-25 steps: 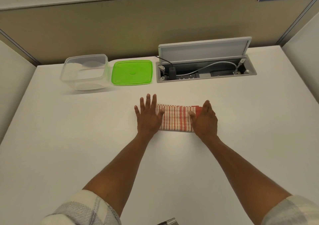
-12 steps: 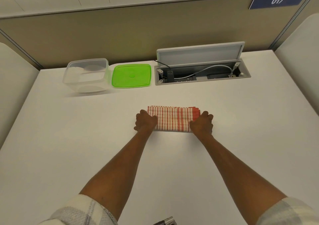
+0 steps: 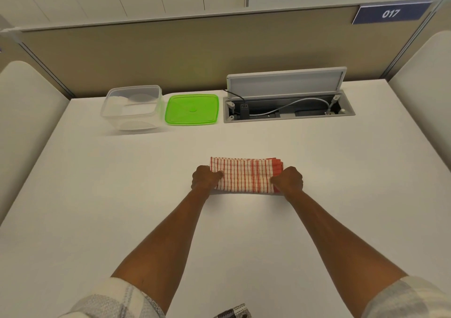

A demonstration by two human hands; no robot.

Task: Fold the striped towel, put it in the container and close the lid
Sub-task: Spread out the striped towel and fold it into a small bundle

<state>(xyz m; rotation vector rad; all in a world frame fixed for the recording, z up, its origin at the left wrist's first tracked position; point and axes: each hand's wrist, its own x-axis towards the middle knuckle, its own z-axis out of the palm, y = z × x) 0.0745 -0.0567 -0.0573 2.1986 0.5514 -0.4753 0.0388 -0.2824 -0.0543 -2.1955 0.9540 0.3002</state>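
Both hands, left hand (image 3: 206, 179) and right hand (image 3: 288, 180), clench the folded red-striped cloth towel (image 3: 245, 175) ends; the clear plastic container (image 3: 133, 107) lies at eleven o'clock, nearer the left.

We take this for an office workstation: a plain white desk (image 3: 244, 256) enclosed by beige fabric partition panels (image 3: 170, 54), with a blue number plate reading 017 (image 3: 390, 13) fixed to the top rail and a grey flip-up cable hatch (image 3: 288, 98) recessed into the desktop, exposing sockets and a grey cable (image 3: 292, 105).
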